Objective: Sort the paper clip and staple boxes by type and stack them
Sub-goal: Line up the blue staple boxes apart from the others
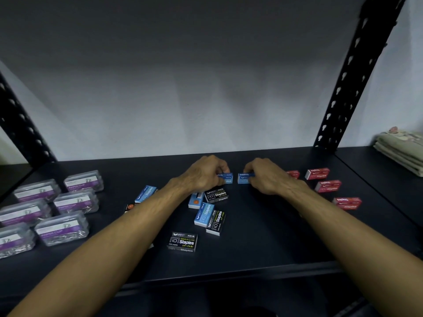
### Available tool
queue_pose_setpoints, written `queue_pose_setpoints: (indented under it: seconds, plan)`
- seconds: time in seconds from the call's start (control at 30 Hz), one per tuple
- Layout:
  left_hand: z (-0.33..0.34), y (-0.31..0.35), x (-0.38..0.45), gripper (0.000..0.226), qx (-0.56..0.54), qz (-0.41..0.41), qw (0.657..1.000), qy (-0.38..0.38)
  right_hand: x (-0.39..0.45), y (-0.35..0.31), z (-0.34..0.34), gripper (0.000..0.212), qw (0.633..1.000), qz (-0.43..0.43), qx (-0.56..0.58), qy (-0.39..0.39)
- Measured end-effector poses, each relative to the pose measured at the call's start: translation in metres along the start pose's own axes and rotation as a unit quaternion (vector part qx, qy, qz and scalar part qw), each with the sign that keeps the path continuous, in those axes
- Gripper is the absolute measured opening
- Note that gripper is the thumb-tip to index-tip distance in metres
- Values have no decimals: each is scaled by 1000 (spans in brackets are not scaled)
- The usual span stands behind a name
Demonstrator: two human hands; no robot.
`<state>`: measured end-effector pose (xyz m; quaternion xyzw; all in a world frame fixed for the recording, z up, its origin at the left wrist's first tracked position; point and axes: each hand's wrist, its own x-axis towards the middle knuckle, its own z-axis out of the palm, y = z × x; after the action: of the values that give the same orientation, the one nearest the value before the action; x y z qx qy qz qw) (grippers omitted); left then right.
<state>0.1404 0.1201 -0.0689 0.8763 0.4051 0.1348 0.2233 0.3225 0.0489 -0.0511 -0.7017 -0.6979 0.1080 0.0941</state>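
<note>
Head view | shelf (263, 236) carries your sorting: clear paper clip boxes (75, 202) far left, red staple boxes (328, 186) right, black and blue mixed centre | left hand (203, 175) pinches blue staple box (226, 178); right hand (263, 176) pinches second blue box (243, 178) | boxes end to end, narrow gap, long axes in line | judgement: join or stack them.

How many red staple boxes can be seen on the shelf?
4, all right of the right hand: one half hidden behind its wrist, one farthest back, one in the middle, one nearest. The arm may hide others.
</note>
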Motion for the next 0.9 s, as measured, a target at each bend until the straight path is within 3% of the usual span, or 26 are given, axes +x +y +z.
queue_pose_setpoints:
  seconds: [0.9]
  plan:
    - [4,8,4,22,10,3,1000,-9,3,10,4,27,1000,3,-28,11]
